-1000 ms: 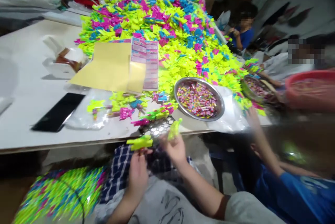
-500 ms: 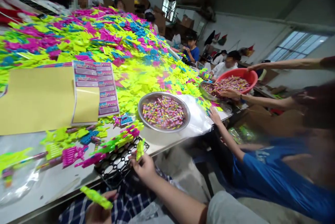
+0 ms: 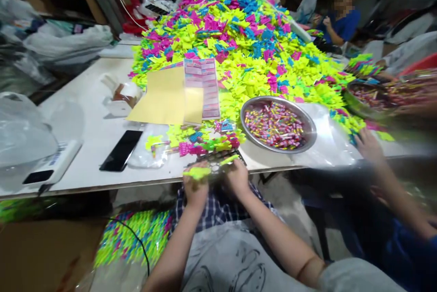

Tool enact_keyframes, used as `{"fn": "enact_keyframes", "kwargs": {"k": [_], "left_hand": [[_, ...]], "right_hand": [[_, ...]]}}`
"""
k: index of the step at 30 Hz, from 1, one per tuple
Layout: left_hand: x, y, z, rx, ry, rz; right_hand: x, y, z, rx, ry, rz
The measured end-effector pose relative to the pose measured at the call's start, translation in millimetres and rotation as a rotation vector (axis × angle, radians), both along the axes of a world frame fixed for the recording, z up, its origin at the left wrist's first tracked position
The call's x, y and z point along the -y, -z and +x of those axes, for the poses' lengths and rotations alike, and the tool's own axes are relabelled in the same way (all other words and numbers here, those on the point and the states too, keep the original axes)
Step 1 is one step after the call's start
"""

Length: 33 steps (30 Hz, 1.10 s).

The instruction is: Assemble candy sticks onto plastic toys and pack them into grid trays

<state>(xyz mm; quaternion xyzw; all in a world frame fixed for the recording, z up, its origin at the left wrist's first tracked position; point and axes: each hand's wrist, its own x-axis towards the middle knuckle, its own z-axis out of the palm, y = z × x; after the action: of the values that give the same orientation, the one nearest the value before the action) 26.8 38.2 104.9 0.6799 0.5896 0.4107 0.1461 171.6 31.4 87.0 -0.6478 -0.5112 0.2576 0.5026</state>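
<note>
My left hand is closed on a yellow-green plastic piece at the table's front edge. Opposite it, my right hand grips a second, slimmer yellow-green plastic piece. Between and just beyond both hands lies a black tray with a honeycomb of holes, partly covered by the hands. Along its far side runs a row of pink, green and yellow plastic pieces. Motion blurs the fingers and the held pieces, so their exact shapes are unclear.
A steel bowl of small wrapped candies stands right of the tray. Behind rises a big heap of coloured plastic pieces, with yellow card before it. A phone lies left. A co-worker's hand rests on the table at right.
The view has swung left and levelled. My left hand has come up from below the table edge to the tray, nearer my right hand. Both still hold yellow-green pieces.
</note>
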Motion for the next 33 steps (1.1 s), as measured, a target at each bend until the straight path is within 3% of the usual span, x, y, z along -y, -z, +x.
{"fn": "enact_keyframes", "kwargs": {"k": [6, 14, 33], "left_hand": [[-17, 16.3, 6, -0.169, -0.011, 0.014], [-23, 34.4, 4, -0.135, -0.054, 0.009], [-24, 17.1, 10, -0.403, 0.011, -0.119]], "right_hand": [[-20, -1.8, -19, 0.394, 0.092, 0.022], [-23, 7.3, -21, 0.475, 0.099, -0.01], [-20, 11.1, -20, 0.542, 0.021, 0.025]]}}
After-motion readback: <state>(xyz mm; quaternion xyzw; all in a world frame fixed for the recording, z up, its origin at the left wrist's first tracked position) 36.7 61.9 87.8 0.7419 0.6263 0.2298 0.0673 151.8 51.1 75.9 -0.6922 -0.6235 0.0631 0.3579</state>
